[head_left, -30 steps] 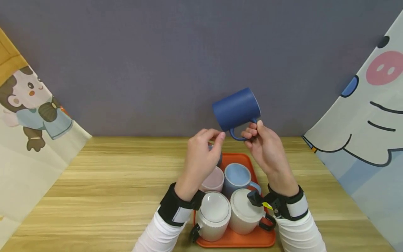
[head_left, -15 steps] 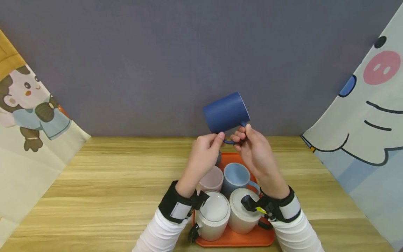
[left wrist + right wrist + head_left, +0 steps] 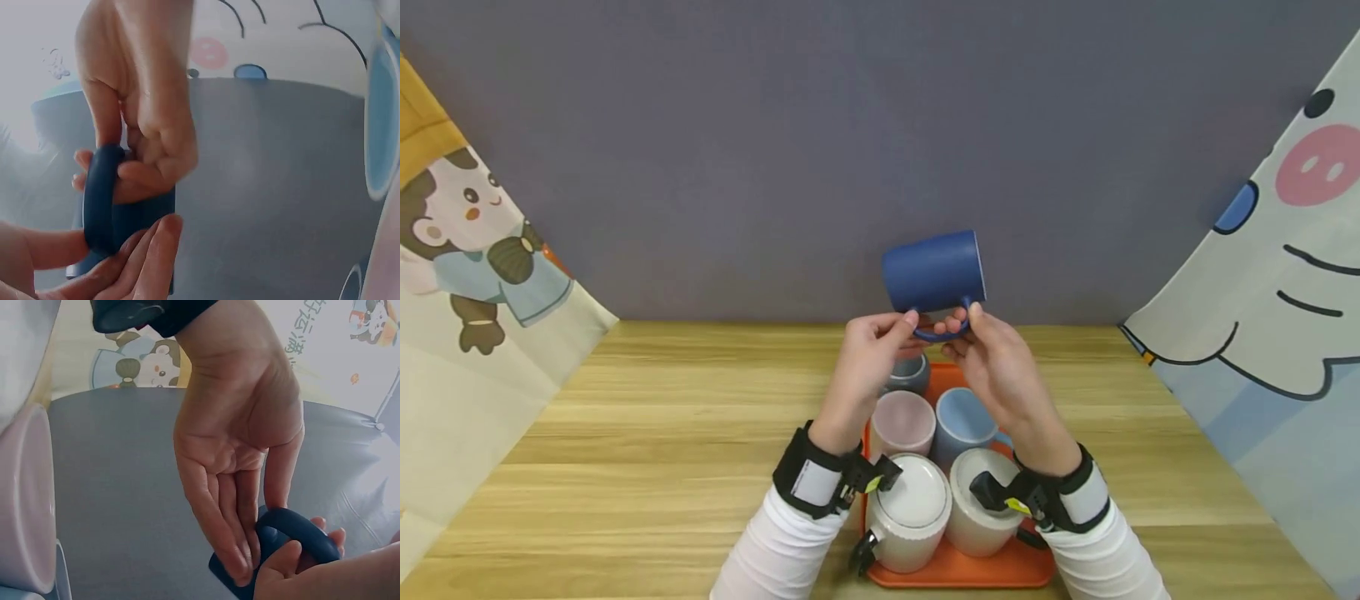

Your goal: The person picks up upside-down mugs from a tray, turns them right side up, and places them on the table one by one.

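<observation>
a blue mug (image 3: 932, 271) is lying on its side in the air, above the far part of an orange tray (image 3: 958, 573) and in front of a grey backdrop (image 3: 775, 167). its plain, unpatterned body is showing a deep, matte blue, and a thin pale line is edging its right end. its curved handle (image 3: 936, 336), in the same blue, is facing the near side. both hands are clamping on that handle: the left hand (image 3: 868, 354) is pinching its left end, the right hand (image 3: 1003, 367) its right end. below, a pink mug (image 3: 902, 421) and a light blue mug (image 3: 964, 417) are standing on the tray, which is resting on the tabletop (image 3: 662, 433).
</observation>
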Action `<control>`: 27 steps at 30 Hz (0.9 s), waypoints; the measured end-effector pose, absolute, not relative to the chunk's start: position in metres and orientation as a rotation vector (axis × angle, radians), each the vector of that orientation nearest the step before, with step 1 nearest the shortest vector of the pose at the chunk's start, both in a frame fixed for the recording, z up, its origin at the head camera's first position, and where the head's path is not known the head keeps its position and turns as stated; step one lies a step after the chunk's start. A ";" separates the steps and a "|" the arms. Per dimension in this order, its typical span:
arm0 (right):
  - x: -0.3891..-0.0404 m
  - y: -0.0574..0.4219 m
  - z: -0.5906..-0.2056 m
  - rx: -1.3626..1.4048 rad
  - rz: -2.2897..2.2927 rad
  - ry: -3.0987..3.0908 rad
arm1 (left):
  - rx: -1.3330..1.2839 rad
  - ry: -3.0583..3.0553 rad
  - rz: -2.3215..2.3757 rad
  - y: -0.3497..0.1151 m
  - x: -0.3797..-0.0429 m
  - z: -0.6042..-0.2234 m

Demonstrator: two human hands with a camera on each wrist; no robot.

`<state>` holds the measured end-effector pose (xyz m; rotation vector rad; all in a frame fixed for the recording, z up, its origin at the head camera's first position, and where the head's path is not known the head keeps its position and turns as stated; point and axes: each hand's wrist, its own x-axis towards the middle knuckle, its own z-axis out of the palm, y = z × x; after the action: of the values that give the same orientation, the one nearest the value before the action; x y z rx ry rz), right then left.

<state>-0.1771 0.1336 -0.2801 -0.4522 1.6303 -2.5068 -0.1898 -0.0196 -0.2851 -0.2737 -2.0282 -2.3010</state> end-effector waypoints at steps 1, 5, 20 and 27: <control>-0.177 0.133 -0.281 -0.450 -2.500 1.638 | -0.254 -1.991 -2.341 -0.020 -0.190 -0.285; -0.177 0.132 -0.282 -0.435 -2.481 1.671 | -0.212 -1.820 -2.538 -0.020 -0.191 -0.284; -0.177 0.131 -0.283 -0.401 -2.455 1.622 | -0.237 -1.486 -2.925 -0.023 -0.190 -0.285; -0.177 0.129 -0.285 -0.324 -2.459 1.656 | -0.291 -1.405 -2.982 -0.026 -0.187 -0.282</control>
<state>-0.1774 0.1292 -0.2845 -0.3237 1.6558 -2.4593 -0.1872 -0.0261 -0.2824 -0.2913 -1.4053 -2.9818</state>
